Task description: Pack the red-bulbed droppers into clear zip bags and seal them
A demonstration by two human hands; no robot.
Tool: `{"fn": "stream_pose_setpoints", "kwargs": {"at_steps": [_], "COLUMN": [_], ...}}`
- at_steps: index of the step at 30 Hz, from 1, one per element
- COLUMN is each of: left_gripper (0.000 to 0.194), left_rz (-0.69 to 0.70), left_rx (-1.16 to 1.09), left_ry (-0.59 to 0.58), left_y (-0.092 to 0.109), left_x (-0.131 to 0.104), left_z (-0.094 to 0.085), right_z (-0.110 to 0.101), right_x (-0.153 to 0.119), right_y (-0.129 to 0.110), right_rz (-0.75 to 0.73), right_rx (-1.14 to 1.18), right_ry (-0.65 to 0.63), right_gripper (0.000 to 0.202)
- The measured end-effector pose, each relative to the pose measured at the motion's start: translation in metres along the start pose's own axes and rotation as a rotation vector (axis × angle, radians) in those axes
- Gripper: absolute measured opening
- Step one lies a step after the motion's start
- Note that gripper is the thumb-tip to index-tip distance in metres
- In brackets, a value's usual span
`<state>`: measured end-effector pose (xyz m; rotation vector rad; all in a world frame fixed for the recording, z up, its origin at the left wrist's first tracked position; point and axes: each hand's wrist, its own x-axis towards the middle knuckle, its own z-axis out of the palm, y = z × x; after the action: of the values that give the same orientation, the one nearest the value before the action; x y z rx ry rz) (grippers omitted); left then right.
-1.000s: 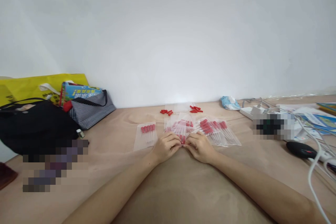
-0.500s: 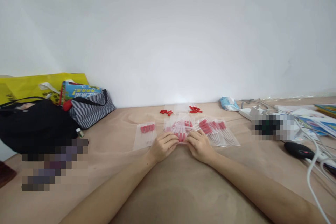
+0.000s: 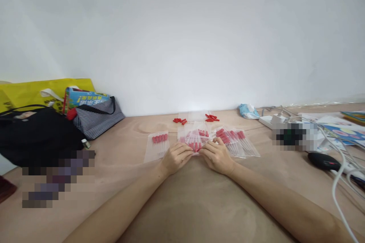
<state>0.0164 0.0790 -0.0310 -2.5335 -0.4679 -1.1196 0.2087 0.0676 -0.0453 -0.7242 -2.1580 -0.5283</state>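
Observation:
Both my left hand (image 3: pixel 177 157) and my right hand (image 3: pixel 217 155) are closed on the near edge of a clear plastic bag (image 3: pixel 195 147). Inside it lie several thin white sticks with red tips, the tips toward me. Left of my left hand rests another filled bag (image 3: pixel 160 139), flat on the table. More filled bags (image 3: pixel 236 141) overlap to the right of my right hand. Behind the held bag are two small groups of loose red pieces, a left group (image 3: pixel 179 120) and a right group (image 3: pixel 211 117), with pale sticks and clear plastic between them.
A black bag (image 3: pixel 37 136), a striped bag (image 3: pixel 97 117) and a yellow bag (image 3: pixel 17 95) stand at the left, near a small bottle (image 3: pixel 86 144). To the right are a blue mask (image 3: pixel 248 111), a power strip (image 3: pixel 265 122), white cables (image 3: pixel 336 190), papers and a black rounded object (image 3: pixel 323 161).
My right hand has shifted slightly left along the bag's near edge, its index finger now more bent. My left hand stays nearly in place.

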Motion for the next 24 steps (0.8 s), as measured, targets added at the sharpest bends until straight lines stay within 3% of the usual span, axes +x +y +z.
{"fn": "stream_pose_setpoints", "kwargs": {"at_steps": [6,16,24], "left_gripper": [0.008,0.009,0.007], "left_rz": [0.018,0.125,0.120], "left_rx": [0.032,0.167,0.196], "left_ry": [0.006,-0.042,-0.045], "left_y": [0.004,0.001,-0.003], "left_x": [0.003,0.005,-0.004], "left_z": [0.003,-0.004,-0.018], "right_z": [0.002,0.001,-0.003], "right_x": [0.002,0.000,-0.008], "right_y": [-0.005,-0.002,0.006], "right_rz": [0.151,0.109,0.114], "right_rx": [0.129,0.197,0.217], "right_ry": [-0.021,-0.051,-0.084], "right_gripper": [0.012,0.014,0.015]}}
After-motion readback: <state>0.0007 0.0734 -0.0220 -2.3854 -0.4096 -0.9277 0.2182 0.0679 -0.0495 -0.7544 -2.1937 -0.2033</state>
